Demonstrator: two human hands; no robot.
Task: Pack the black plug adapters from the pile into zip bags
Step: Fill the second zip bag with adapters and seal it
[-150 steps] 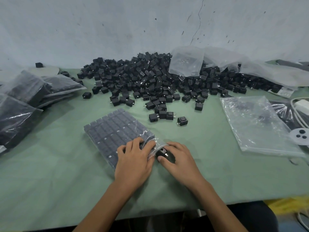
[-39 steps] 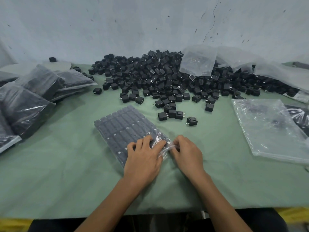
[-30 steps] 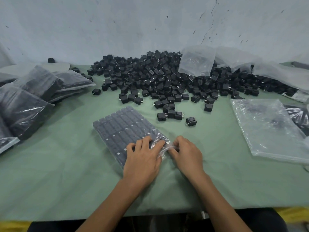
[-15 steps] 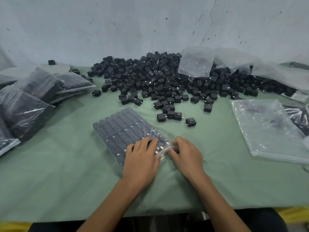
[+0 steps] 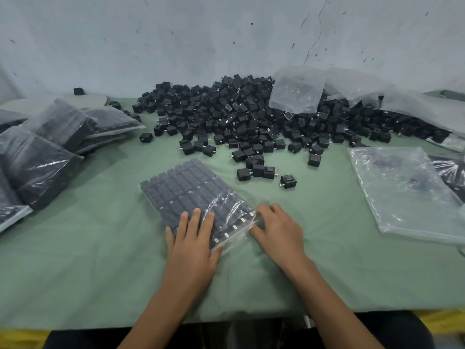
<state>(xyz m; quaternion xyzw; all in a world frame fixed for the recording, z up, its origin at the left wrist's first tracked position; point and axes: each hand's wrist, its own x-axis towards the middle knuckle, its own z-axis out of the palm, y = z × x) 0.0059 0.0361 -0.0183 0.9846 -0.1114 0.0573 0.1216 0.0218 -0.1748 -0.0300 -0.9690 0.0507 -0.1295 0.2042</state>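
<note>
Head view: any print on the plastic is too blurred to read, and the adapters show no legible marking.

At the middle of the green-covered table lies a clear zip bag, set on a slant with its closed end toward 11 o'clock and its mouth toward 5 o'clock. It is filled with black plug adapters in neat flat rows; small metal prongs glint along the row nearest the mouth. The left hand lies flat on the near end of the bag, fingers straight and spread, pressing on the plastic. The right hand is at the bag's 3 o'clock corner with its fingertips on the loose clear lip; I cannot tell whether it pinches the lip or only presses it.

The loose pile spreads across 12 to 2 o'clock against the wall. A few strays lie between the pile and the bag, one single adapter apart at 1 o'clock. A crumpled bag of cloudy plastic rests on top of the pile. At 3 o'clock lies a flat stack of clear bags. At 9 o'clock several packed bags, dark with adapters, lean on one another.
</note>
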